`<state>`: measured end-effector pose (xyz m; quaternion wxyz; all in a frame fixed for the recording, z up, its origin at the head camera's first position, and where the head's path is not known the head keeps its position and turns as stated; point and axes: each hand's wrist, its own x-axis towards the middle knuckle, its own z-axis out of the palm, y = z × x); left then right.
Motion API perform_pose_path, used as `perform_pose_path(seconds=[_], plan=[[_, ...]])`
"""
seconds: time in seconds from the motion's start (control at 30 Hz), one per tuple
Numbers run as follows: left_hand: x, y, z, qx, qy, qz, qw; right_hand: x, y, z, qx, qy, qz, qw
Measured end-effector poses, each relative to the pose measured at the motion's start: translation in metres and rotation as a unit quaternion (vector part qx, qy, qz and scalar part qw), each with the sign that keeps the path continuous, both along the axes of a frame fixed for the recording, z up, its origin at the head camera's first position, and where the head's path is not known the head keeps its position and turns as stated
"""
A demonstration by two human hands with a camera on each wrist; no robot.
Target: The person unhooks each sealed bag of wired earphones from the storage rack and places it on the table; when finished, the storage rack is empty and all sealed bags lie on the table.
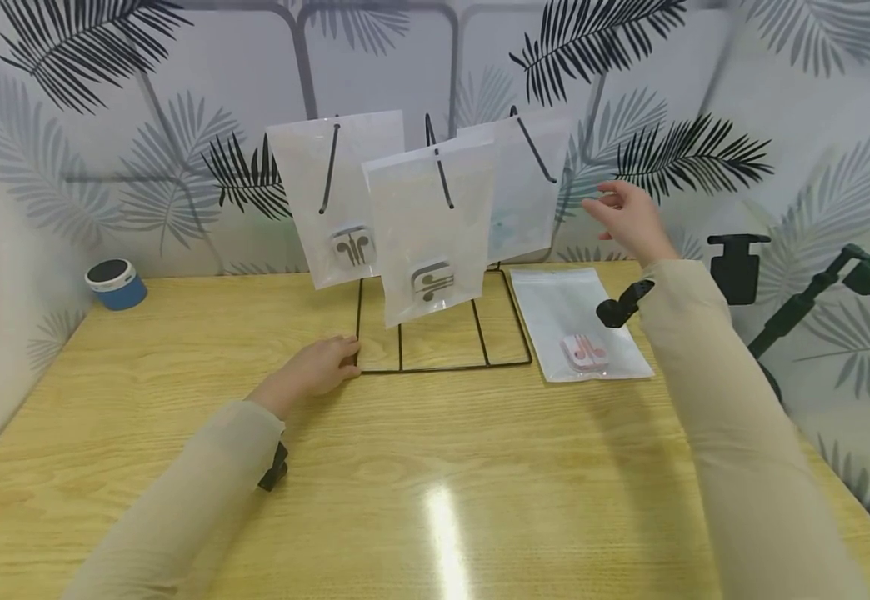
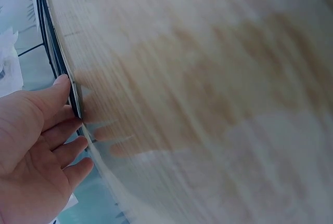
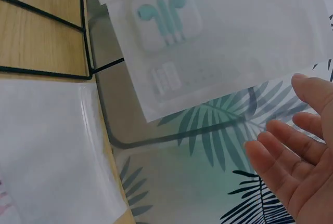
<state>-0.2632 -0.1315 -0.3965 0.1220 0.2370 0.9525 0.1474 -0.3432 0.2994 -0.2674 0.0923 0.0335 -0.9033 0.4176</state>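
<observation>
On the tabletop stands a black wire display rack [image 1: 446,369], with three white plastic bags on its prongs. My left hand [image 1: 322,367] pinches the base wire at the front left corner; the left wrist view shows thumb and index finger [image 2: 67,128] at that wire. Brown earphones show through the left bag [image 1: 337,179] and grey-brown ones through the front middle bag [image 1: 427,225]. The rear right bag [image 3: 218,42] contains teal earphones [image 3: 167,18]. Just right of it my right hand [image 1: 626,218] is raised, fingers loosely bent, holding nothing. A flat bag [image 1: 555,300] with pink earphones [image 1: 585,352] lies beside the rack.
A blue and white round canister [image 1: 116,285] stands at the table's back left. A leaf-patterned curtain [image 1: 180,150] hangs behind the wooden table [image 1: 345,483]. On the right are a black clamp-like piece [image 1: 737,271] and a dark jointed stand arm [image 1: 802,304].
</observation>
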Motion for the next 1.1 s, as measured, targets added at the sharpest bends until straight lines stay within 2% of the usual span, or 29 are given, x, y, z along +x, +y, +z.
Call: perform_pose_path(seconds=[0.17,0.4,0.53,0.73,0.83,1.1], plan=[[-0.001,0.001,-0.002,0.000,0.003,0.002,1.0000,-0.014,-0.019,0.012,-0.019,-0.004,0.009,0.9998],[-0.001,0.002,-0.003,0.000,0.001,0.002,1.0000,-0.027,-0.042,0.015,-0.082,-0.027,0.014,0.9962],[-0.001,0.001,-0.003,0.002,0.005,0.003,1.0000,-0.030,-0.048,0.013,-0.115,-0.038,0.008,0.9926],[0.001,0.001,-0.003,0.007,0.009,-0.002,0.9999,-0.029,-0.046,0.003,-0.179,-0.067,0.012,0.9815],[0.001,0.001,-0.003,0.006,0.008,-0.001,1.0000,-0.029,-0.045,0.001,-0.192,-0.072,0.015,0.9786],[0.001,0.000,-0.001,0.005,0.005,0.006,1.0000,-0.035,-0.049,0.000,-0.221,-0.049,0.007,0.9740]])
